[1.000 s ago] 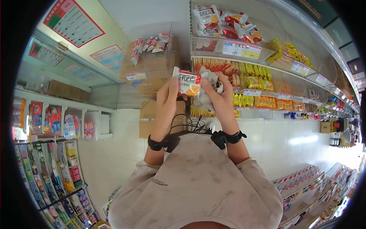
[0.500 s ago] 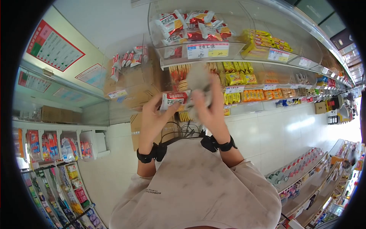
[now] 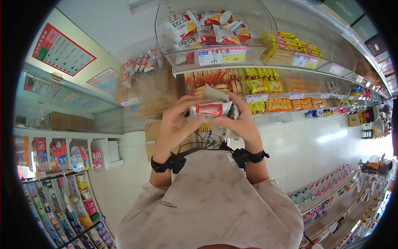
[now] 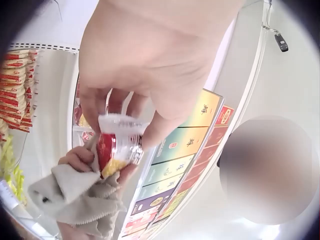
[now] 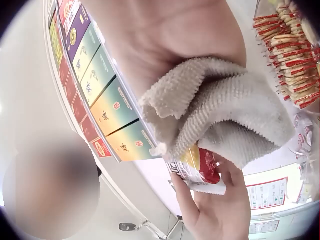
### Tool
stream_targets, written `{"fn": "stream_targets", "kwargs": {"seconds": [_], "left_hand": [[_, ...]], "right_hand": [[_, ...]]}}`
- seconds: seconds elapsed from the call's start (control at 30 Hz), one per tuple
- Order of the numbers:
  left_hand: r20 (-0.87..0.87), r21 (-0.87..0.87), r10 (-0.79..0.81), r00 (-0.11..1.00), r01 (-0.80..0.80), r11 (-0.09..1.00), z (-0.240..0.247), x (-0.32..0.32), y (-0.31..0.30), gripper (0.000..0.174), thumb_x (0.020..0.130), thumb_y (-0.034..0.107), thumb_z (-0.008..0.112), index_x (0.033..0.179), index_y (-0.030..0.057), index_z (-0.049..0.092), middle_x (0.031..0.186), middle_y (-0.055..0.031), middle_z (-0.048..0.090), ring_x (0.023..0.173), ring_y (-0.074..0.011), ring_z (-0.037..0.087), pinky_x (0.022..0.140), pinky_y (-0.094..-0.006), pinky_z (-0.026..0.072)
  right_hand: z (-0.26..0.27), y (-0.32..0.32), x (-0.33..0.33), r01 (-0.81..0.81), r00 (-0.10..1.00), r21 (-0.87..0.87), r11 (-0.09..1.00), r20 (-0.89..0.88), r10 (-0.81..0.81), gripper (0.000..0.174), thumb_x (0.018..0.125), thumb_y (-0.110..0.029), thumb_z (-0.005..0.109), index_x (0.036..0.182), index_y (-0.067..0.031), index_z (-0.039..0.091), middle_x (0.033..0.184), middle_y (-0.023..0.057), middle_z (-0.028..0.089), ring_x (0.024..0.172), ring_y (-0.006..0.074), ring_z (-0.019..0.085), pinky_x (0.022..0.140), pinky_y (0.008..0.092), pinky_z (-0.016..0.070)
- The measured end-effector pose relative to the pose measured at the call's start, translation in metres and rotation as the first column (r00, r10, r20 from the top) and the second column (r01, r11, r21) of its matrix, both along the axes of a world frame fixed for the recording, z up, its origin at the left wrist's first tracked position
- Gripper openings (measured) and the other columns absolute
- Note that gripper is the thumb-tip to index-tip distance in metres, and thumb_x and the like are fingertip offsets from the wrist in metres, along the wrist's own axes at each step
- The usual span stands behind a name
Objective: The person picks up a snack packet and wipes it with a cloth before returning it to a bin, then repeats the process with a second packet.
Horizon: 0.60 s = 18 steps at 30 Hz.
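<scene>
In the head view my left hand (image 3: 176, 122) pinches one end of a small red-and-white snack packet (image 3: 209, 109) between thumb and fingers. My right hand (image 3: 244, 124) grips a crumpled grey cloth (image 3: 217, 94), which lies behind and around the packet's right end. The right thumb rests along the packet's lower edge. In the left wrist view, the packet (image 4: 119, 147) shows a red side and a clear crimped end, with the cloth (image 4: 75, 192) against it. Ribbed cloth (image 5: 225, 110) fills the right palm in the right wrist view and covers part of the packet.
A clear shelf bin (image 3: 166, 45) above holds several similar packets (image 3: 185, 25). Lower shelves carry red-striped biscuits (image 3: 222, 76) and yellow packs (image 3: 265, 85). Cardboard boxes (image 3: 143, 95) with more packets stand to the left. Dark cables (image 3: 203, 143) hang below the hands.
The packet has turned from its printed front to a red side. The cloth swung up, blurred, beside the packet and is now against its back and right end. The head view has shifted toward the right.
</scene>
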<state>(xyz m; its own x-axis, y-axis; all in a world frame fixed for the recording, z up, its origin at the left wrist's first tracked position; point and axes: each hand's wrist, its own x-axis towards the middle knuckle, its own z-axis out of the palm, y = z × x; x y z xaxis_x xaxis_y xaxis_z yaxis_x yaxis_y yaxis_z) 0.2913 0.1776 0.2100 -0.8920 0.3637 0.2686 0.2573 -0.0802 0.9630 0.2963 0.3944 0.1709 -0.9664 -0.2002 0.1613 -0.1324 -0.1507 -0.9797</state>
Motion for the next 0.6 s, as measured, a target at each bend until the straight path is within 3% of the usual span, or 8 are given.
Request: {"fn": "stream_targets", "kwargs": {"seconds": [0.1, 0.17, 0.27, 0.3, 0.37, 0.43, 0.5, 0.6], "left_hand": [[0.031, -0.04, -0.103, 0.994, 0.105, 0.994, 0.008, 0.005, -0.002, 0.038, 0.088, -0.001, 0.073, 0.125, -0.0069, 0.064, 0.126, -0.0145, 0.063, 0.116, -0.0225, 0.06, 0.103, -0.0351, 0.0443], [-0.103, -0.145, 0.024, 0.994, -0.039, 0.989, 0.009, 0.007, 0.005, 0.041, 0.084, -0.002, 0.075, 0.123, -0.0054, 0.066, 0.125, -0.0139, 0.064, 0.115, -0.0239, 0.061, 0.101, -0.0356, 0.0461], [-0.464, -0.266, 0.137, 0.875, -0.285, 0.921, 0.014, 0.008, 0.019, 0.043, 0.079, -0.003, 0.077, 0.121, -0.0022, 0.069, 0.122, -0.0134, 0.066, 0.112, -0.027, 0.063, 0.097, -0.0367, 0.0486], [-0.596, -0.283, 0.145, 0.79, -0.375, 0.883, 0.016, 0.008, 0.024, 0.043, 0.077, -0.003, 0.078, 0.12, -0.0009, 0.07, 0.121, -0.0133, 0.067, 0.111, -0.0282, 0.064, 0.096, -0.037, 0.0495], [-0.681, -0.308, 0.059, 0.73, -0.358, 0.882, 0.014, 0.0, 0.035, 0.05, 0.071, -0.004, 0.076, 0.12, 0.0018, 0.071, 0.12, -0.012, 0.068, 0.107, -0.0306, 0.064, 0.092, -0.0399, 0.0518], [-0.704, -0.314, 0.036, 0.709, -0.356, 0.88, 0.011, -0.001, 0.039, 0.049, 0.071, -0.005, 0.076, 0.119, 0.0022, 0.071, 0.119, -0.012, 0.068, 0.105, -0.0314, 0.065, 0.091, -0.0405, 0.0524], [-0.681, -0.292, 0.078, 0.728, -0.368, 0.883, 0.01, -0.001, 0.037, 0.043, 0.076, -0.005, 0.076, 0.118, 0.0002, 0.071, 0.118, -0.0134, 0.07, 0.106, -0.0307, 0.066, 0.093, -0.039, 0.0512], [-0.694, -0.24, 0.221, 0.685, -0.51, 0.826, 0.013, -0.005, 0.035, 0.047, 0.079, -0.006, 0.075, 0.124, -0.001, 0.067, 0.117, -0.0141, 0.07, 0.106, -0.0294, 0.066, 0.093, -0.0394, 0.0516]], "right_hand": [[-0.001, 0.012, 0.001, -0.011, 0.999, -0.059, 0.998, -0.033, 0.009, 0.067, 0.079, -0.02, 0.088, 0.134, 0.0035, 0.057, 0.12, 0.0089, 0.068, 0.111, 0.0136, 0.061, 0.096, 0.0301, 0.0485], [0.001, 0.013, 0.004, 0.002, 1.0, -0.149, 0.989, 0.005, -0.001, 0.063, 0.087, -0.025, 0.082, 0.137, 0.0025, 0.055, 0.125, 0.0081, 0.066, 0.113, 0.0141, 0.061, 0.097, 0.0301, 0.0483], [0.001, 0.004, 0.004, 0.177, 0.918, -0.687, 0.705, 0.373, 0.133, 0.057, 0.1, -0.035, 0.066, 0.143, -0.0006, 0.05, 0.132, 0.0074, 0.062, 0.118, 0.0149, 0.059, 0.101, 0.0303, 0.047], [-0.005, 0.007, 0.006, 0.142, 0.918, -0.735, 0.663, 0.348, 0.19, 0.055, 0.103, -0.035, 0.061, 0.144, -0.0005, 0.048, 0.136, 0.0091, 0.059, 0.121, 0.0175, 0.058, 0.104, 0.0328, 0.0466], [-0.023, 0.014, 0.013, 0.072, 0.909, -0.821, 0.566, 0.288, 0.301, 0.052, 0.108, -0.035, 0.05, 0.146, -0.0003, 0.045, 0.142, 0.0127, 0.055, 0.129, 0.0226, 0.056, 0.109, 0.0378, 0.0459], [0.001, 0.017, 0.019, 0.099, 0.914, -0.596, 0.797, 0.372, 0.164, 0.052, 0.107, -0.034, 0.05, 0.145, 0.0013, 0.046, 0.14, 0.0135, 0.057, 0.128, 0.0223, 0.056, 0.111, 0.0383, 0.0435], [0.009, 0.033, 0.014, 0.134, 0.879, -0.579, 0.804, 0.444, 0.173, 0.051, 0.106, -0.029, 0.053, 0.145, 0.0031, 0.045, 0.139, 0.0139, 0.057, 0.126, 0.0224, 0.056, 0.112, 0.0376, 0.0421], [0.042, 0.048, 0.026, 0.204, 0.929, -0.467, 0.86, 0.37, -0.019, 0.058, 0.097, -0.024, 0.07, 0.144, 0.0015, 0.047, 0.131, 0.0129, 0.061, 0.12, 0.0201, 0.059, 0.102, 0.0339, 0.0471]]}}
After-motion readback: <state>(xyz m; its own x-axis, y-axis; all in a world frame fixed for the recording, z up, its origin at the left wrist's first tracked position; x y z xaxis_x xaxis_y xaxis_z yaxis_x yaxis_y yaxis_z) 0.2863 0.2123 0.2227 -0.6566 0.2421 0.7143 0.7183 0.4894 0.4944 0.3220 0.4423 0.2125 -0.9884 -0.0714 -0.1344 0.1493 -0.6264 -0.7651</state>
